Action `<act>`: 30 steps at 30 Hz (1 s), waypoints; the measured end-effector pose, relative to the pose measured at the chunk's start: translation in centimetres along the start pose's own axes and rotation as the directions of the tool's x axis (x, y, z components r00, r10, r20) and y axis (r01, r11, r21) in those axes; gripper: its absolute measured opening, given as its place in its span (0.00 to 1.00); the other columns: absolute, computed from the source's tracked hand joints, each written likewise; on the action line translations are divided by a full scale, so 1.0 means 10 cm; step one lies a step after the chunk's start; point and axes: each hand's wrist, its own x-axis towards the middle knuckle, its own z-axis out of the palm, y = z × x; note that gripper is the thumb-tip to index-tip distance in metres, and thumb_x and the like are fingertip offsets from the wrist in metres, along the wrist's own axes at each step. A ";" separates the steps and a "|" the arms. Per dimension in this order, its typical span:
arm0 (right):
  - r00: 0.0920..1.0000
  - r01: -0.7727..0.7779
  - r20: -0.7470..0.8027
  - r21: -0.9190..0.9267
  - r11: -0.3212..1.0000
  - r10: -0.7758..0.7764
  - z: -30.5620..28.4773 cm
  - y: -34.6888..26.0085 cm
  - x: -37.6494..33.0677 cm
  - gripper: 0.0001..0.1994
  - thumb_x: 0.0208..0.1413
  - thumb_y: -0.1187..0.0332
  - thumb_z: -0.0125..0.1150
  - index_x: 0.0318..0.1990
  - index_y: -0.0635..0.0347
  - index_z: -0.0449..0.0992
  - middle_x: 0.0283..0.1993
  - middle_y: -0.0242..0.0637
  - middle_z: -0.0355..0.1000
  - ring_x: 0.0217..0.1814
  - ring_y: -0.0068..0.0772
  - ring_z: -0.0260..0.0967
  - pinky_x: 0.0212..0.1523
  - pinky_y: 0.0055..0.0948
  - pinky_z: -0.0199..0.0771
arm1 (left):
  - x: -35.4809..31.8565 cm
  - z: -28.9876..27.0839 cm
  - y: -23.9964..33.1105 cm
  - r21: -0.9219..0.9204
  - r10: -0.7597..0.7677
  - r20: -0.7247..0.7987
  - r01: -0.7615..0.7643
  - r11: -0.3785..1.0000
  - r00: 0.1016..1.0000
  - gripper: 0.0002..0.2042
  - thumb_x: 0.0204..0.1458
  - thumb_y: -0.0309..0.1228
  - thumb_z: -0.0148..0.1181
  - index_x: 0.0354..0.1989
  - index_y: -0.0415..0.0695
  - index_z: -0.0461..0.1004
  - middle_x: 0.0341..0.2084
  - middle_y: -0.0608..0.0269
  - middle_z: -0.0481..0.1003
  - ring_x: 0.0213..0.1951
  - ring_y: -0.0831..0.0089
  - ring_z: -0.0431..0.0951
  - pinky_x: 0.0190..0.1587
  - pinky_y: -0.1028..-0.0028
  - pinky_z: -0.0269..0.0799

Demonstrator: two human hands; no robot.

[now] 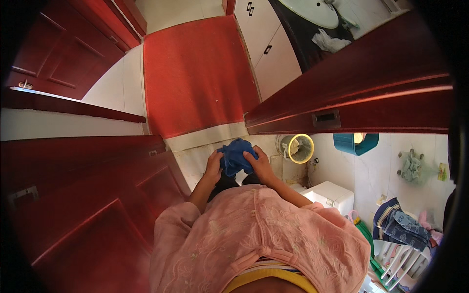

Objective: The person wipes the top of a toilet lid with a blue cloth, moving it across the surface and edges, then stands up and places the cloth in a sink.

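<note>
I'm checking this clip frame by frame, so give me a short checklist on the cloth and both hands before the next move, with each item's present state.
1. Left hand on the blue cloth: ok, it grips the cloth's left side.
2. Right hand on the cloth: ok, fingers wrap its right side.
3. Cloth off the floor: ok, it is bunched between the hands, above the pale tiles.
4. Cloth wet or dry: cannot tell.
5. Space ahead: ok, the red mat lies bare beyond the hands.
6. Bin apart from the hands: ok, it stands to the right, untouched.
</note>
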 end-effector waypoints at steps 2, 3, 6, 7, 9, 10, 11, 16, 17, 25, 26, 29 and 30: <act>0.999 0.028 0.021 0.040 0.999 -0.029 0.16 -0.09 0.24 0.11 0.56 0.62 0.61 0.36 0.61 0.71 0.29 0.29 0.68 0.29 0.17 0.63 0.30 0.19 0.64 | 0.06 -0.03 0.24 -0.029 0.057 -0.026 -0.058 0.998 0.998 0.13 0.56 0.28 0.44 0.48 0.42 0.69 0.40 0.62 0.74 0.41 0.71 0.75 0.46 0.70 0.72; 0.999 0.042 0.028 0.062 0.997 -0.044 0.22 -0.14 0.35 0.12 0.56 0.62 0.61 0.36 0.62 0.71 0.30 0.29 0.68 0.31 0.18 0.63 0.32 0.20 0.65 | 0.08 -0.02 0.36 -0.046 0.069 -0.048 -0.072 0.996 0.996 0.12 0.56 0.28 0.44 0.47 0.42 0.70 0.39 0.62 0.74 0.41 0.71 0.75 0.46 0.70 0.72; 0.998 0.034 0.053 0.050 0.998 -0.037 0.39 -0.23 0.65 0.13 0.56 0.61 0.61 0.37 0.62 0.71 0.31 0.30 0.69 0.32 0.18 0.63 0.35 0.20 0.66 | 0.22 -0.05 0.64 -0.081 0.089 -0.082 -0.095 0.992 0.993 0.10 0.57 0.29 0.46 0.44 0.43 0.70 0.37 0.62 0.75 0.40 0.70 0.76 0.45 0.70 0.72; 0.998 0.040 0.055 0.053 0.998 -0.043 0.43 -0.29 0.74 0.13 0.56 0.60 0.61 0.37 0.62 0.71 0.31 0.30 0.69 0.32 0.18 0.63 0.34 0.20 0.66 | 0.29 -0.04 0.73 -0.109 0.070 -0.085 -0.079 0.991 0.994 0.10 0.57 0.30 0.47 0.44 0.43 0.70 0.37 0.62 0.75 0.40 0.70 0.76 0.45 0.70 0.72; 0.997 0.055 0.044 0.078 0.995 -0.058 0.50 -0.38 0.95 0.14 0.57 0.58 0.60 0.36 0.61 0.71 0.30 0.30 0.69 0.31 0.17 0.63 0.33 0.20 0.65 | 0.44 0.03 0.97 -0.153 0.032 -0.089 -0.046 0.987 0.995 0.10 0.58 0.32 0.49 0.45 0.43 0.70 0.38 0.62 0.75 0.41 0.71 0.76 0.45 0.71 0.73; 0.998 0.045 0.033 0.086 0.995 -0.048 0.50 -0.46 1.05 0.14 0.58 0.57 0.59 0.36 0.61 0.71 0.30 0.30 0.68 0.32 0.17 0.63 0.33 0.19 0.65 | 0.53 0.09 1.10 -0.139 0.076 -0.031 -0.080 0.987 0.997 0.11 0.57 0.33 0.54 0.46 0.43 0.69 0.38 0.63 0.74 0.42 0.71 0.75 0.46 0.71 0.73; 0.999 0.033 0.015 0.092 0.995 -0.034 0.50 -0.56 1.13 0.14 0.58 0.57 0.59 0.36 0.60 0.71 0.30 0.30 0.68 0.32 0.17 0.63 0.33 0.19 0.64 | 0.63 0.14 1.21 -0.091 0.099 -0.013 -0.100 0.991 0.995 0.12 0.57 0.32 0.54 0.46 0.43 0.69 0.38 0.63 0.74 0.42 0.71 0.75 0.45 0.71 0.73; 0.981 0.148 -0.157 0.231 0.962 -0.114 0.43 -1.01 1.75 0.15 0.61 0.55 0.54 0.33 0.58 0.70 0.28 0.25 0.63 0.30 0.16 0.59 0.32 0.19 0.63 | 1.37 0.38 1.76 0.100 0.101 0.078 -0.108 0.989 0.992 0.12 0.55 0.29 0.56 0.48 0.43 0.67 0.39 0.64 0.73 0.39 0.71 0.76 0.42 0.70 0.74; 0.973 0.153 -0.206 0.263 0.953 -0.100 0.40 -1.08 1.92 0.15 0.61 0.55 0.54 0.32 0.58 0.69 0.28 0.25 0.63 0.30 0.16 0.59 0.32 0.20 0.63 | 1.54 0.45 1.91 0.141 0.098 0.100 -0.112 0.984 0.990 0.12 0.55 0.29 0.56 0.48 0.43 0.67 0.39 0.64 0.73 0.38 0.71 0.76 0.41 0.70 0.75; 0.882 0.281 -0.463 0.372 0.885 -0.086 0.01 -1.69 2.67 0.16 0.61 0.55 0.55 0.30 0.58 0.68 0.26 0.26 0.62 0.27 0.16 0.60 0.28 0.21 0.62 | 2.22 1.55 3.03 0.301 -0.023 0.216 -0.045 0.953 0.976 0.12 0.56 0.34 0.56 0.45 0.43 0.69 0.37 0.65 0.73 0.38 0.72 0.74 0.45 0.69 0.71; 0.868 0.292 -0.488 0.361 0.886 -0.087 -0.07 -1.76 2.75 0.16 0.61 0.55 0.55 0.31 0.58 0.69 0.26 0.26 0.62 0.27 0.15 0.60 0.27 0.21 0.62 | 2.35 1.70 3.14 0.319 -0.027 0.228 -0.048 0.946 0.973 0.13 0.55 0.34 0.57 0.45 0.43 0.69 0.36 0.65 0.74 0.39 0.72 0.75 0.44 0.69 0.72; 0.831 0.340 -0.550 0.393 0.855 -0.078 -0.22 -2.05 2.87 0.14 0.60 0.57 0.57 0.32 0.58 0.69 0.27 0.25 0.64 0.25 0.16 0.61 0.25 0.20 0.64 | 2.56 2.11 3.43 0.338 -0.084 0.283 -0.017 0.941 0.956 0.13 0.54 0.35 0.58 0.45 0.43 0.69 0.37 0.65 0.74 0.39 0.72 0.75 0.44 0.69 0.73; 0.817 0.372 -0.571 0.428 0.824 -0.072 -0.25 -2.16 2.93 0.13 0.60 0.57 0.57 0.32 0.58 0.69 0.27 0.25 0.65 0.25 0.16 0.61 0.25 0.20 0.64 | 2.65 2.25 3.52 0.331 -0.097 0.314 -0.013 0.944 0.945 0.13 0.54 0.35 0.58 0.45 0.43 0.69 0.38 0.65 0.75 0.39 0.71 0.76 0.44 0.69 0.73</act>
